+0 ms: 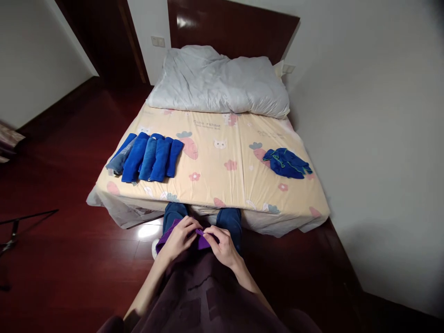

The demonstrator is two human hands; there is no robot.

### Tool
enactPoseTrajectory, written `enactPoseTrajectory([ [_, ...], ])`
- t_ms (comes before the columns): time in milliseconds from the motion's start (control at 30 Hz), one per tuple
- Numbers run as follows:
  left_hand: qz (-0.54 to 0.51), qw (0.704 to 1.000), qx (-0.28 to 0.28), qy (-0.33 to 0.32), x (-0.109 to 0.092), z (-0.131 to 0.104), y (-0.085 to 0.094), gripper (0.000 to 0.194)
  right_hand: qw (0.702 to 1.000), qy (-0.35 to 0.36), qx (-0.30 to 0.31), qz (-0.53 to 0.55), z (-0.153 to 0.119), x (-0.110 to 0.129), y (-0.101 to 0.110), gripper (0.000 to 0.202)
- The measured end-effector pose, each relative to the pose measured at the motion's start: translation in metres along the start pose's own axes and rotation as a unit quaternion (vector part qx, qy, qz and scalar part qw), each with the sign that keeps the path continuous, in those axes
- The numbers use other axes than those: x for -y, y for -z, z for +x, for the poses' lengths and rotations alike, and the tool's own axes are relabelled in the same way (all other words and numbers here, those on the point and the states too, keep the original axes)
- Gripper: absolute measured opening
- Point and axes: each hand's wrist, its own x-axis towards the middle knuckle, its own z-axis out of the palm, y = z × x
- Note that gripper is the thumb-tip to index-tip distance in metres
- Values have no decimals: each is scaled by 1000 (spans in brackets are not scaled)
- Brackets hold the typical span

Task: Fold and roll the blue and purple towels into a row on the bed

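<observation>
Close to my body, in front of the bed's near edge, both hands pinch a purple cloth point(204, 242). My left hand point(185, 236) grips its edge with bent fingers. My right hand point(222, 243) pinches the same edge a little to the right, thumb against fingers. Part of the cloth hangs down to the left below my left hand. On the left of the bed, several rolled blue towels point(138, 157) lie side by side. A crumpled dark blue cloth with green edging point(287, 163) lies on the right of the bed.
The bed point(215, 185) has a yellow sheet with carrots and rabbits. A folded pale quilt point(222, 83) lies before the dark headboard point(229, 27). A white wall point(374, 138) stands close on the right. A thin black stand point(15, 226) is on the red floor at left.
</observation>
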Motion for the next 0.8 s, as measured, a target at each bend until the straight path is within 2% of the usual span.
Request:
enactPoseTrajectory([
  [133,106,994,6,38,26,-14,6,19,999,-28,-20,-10,-14,-9,8,17],
  [233,148,987,11,64,34,-31,16,13,998,-48,-28,-14,-22,-15,5,17],
  [333,118,987,41,97,23,-46,28,17,998,-53,-33,-25,-24,-20,-2,17],
  [467,13,980,119,160,-8,-63,41,31,998,-30,-47,-31,-20,-24,-7,15],
  [533,-8,975,136,176,-18,-71,44,34,998,-11,-44,-32,-19,-23,-6,14],
  [633,33,977,96,189,-15,-82,46,36,999,7,-19,-42,-20,-20,-5,12],
  [800,187,972,32,140,17,-104,54,37,998,29,17,-60,-29,-11,-3,13],
])
